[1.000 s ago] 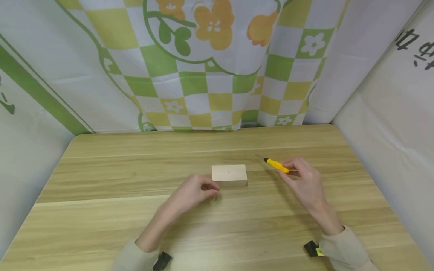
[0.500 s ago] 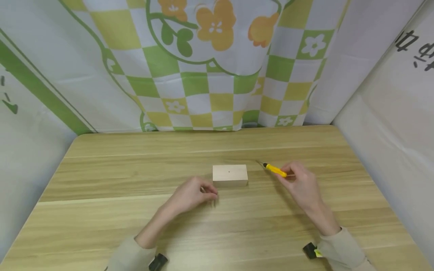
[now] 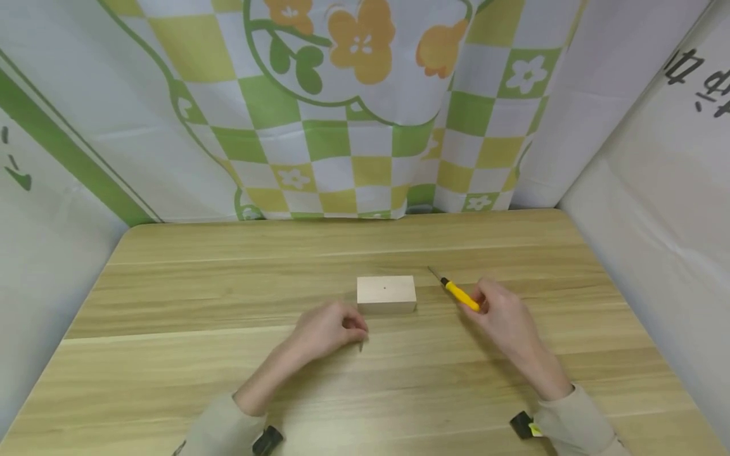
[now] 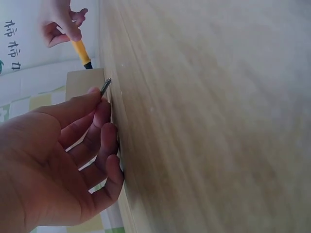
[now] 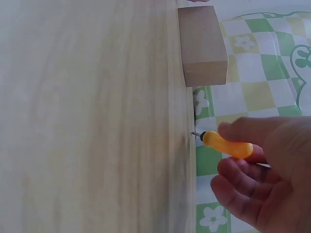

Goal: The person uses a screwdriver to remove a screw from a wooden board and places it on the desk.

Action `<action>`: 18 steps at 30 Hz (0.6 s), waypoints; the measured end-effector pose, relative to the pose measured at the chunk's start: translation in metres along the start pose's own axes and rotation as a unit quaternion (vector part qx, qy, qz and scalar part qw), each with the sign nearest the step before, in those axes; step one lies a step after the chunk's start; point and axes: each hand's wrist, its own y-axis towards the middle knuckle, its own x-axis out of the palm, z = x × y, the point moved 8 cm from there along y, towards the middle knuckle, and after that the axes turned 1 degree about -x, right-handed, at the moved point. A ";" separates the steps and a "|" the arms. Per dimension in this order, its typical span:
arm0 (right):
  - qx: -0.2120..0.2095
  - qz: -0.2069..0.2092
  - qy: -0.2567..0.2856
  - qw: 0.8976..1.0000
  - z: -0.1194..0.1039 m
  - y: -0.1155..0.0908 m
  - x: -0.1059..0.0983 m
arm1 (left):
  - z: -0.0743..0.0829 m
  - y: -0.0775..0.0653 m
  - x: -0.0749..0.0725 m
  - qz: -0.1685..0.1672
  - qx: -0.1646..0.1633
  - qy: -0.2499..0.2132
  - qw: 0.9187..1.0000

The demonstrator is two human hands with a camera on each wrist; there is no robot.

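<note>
In the left wrist view my left hand [image 4: 58, 155] pinches a small screw [image 4: 106, 86] between thumb and forefinger, its threaded tip sticking out. The head view has that hand [image 3: 327, 329] low over the table, just left of and in front of a pale wooden block [image 3: 386, 294] with a small dark hole in its top. To the block's right, my right hand [image 3: 504, 316] holds a screwdriver [image 3: 461, 296] by its yellow handle, the thin shaft pointing up and left. The thumb [image 5: 238, 128] lies along that handle in the right wrist view.
The block stands on a wood-grain table [image 3: 199, 278]. Behind the table hangs a green and yellow checked curtain [image 3: 325, 139]. White sheeting [image 3: 661, 190] rises at both sides. A black wrist camera [image 3: 521, 425] sits by the right sleeve.
My right hand has come down slightly toward me with the screwdriver, whose shaft now tilts more steeply. The left hand has shifted a little toward me with the screw. The block has stayed put.
</note>
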 end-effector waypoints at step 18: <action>0.056 -0.124 0.010 0.991 0.007 -0.004 0.023 | -0.001 0.000 0.001 0.005 -0.015 0.018 1.000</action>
